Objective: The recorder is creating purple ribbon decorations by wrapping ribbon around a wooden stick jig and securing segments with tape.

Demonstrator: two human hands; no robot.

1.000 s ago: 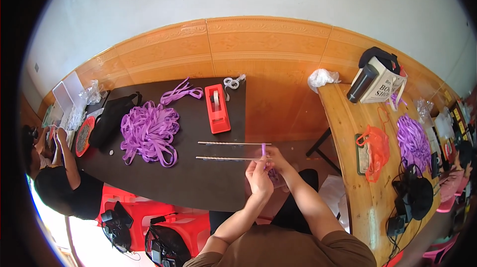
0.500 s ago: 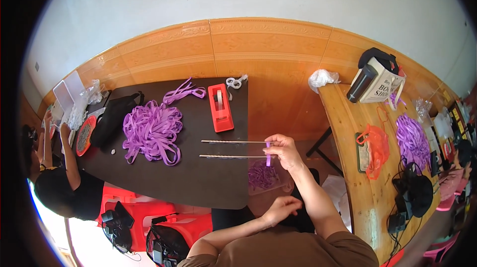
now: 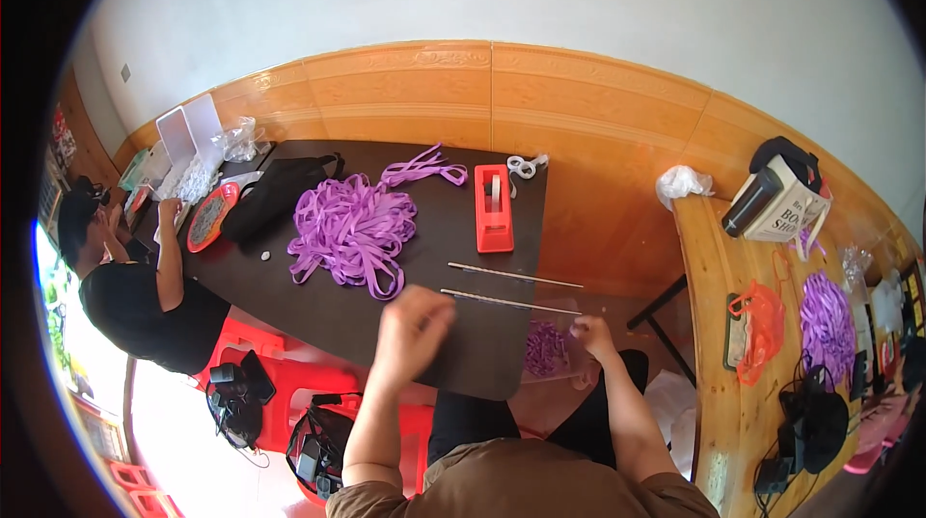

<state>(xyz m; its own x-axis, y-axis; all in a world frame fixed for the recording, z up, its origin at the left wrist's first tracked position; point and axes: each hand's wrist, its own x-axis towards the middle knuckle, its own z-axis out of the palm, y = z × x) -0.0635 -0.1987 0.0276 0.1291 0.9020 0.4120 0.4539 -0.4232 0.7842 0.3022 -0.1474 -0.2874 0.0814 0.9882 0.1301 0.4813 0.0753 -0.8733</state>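
Two thin pale sticks, an upper stick (image 3: pixel 516 275) and a lower stick (image 3: pixel 511 302), lie side by side on the dark table with their right ends jutting past its edge. My left hand (image 3: pixel 415 335) is over the table's front part, left of the sticks, its fingers curled but smeared by motion. Below the sticks' free ends is my right hand (image 3: pixel 593 335), its fingers closed; what they hold, if anything, is too small to make out. Beside it, lower down, a clear container holds short purple ribbon pieces (image 3: pixel 547 348). A heap of purple ribbon (image 3: pixel 352 231) lies farther left.
A red tape dispenser (image 3: pixel 494 209) and white-handled scissors (image 3: pixel 526 167) stand near the table's right edge (image 3: pixel 540 229). A black bag (image 3: pixel 280 195) lies left of the heap. A co-worker (image 3: pixel 145 301) sits far left. A wooden table (image 3: pixel 709 325) at right bears more purple ribbon (image 3: pixel 827 325).
My right hand has left the purple strip's spot at the sticks' ends and moved lower. My left hand has come from my lap up over the table. The view has swung left.
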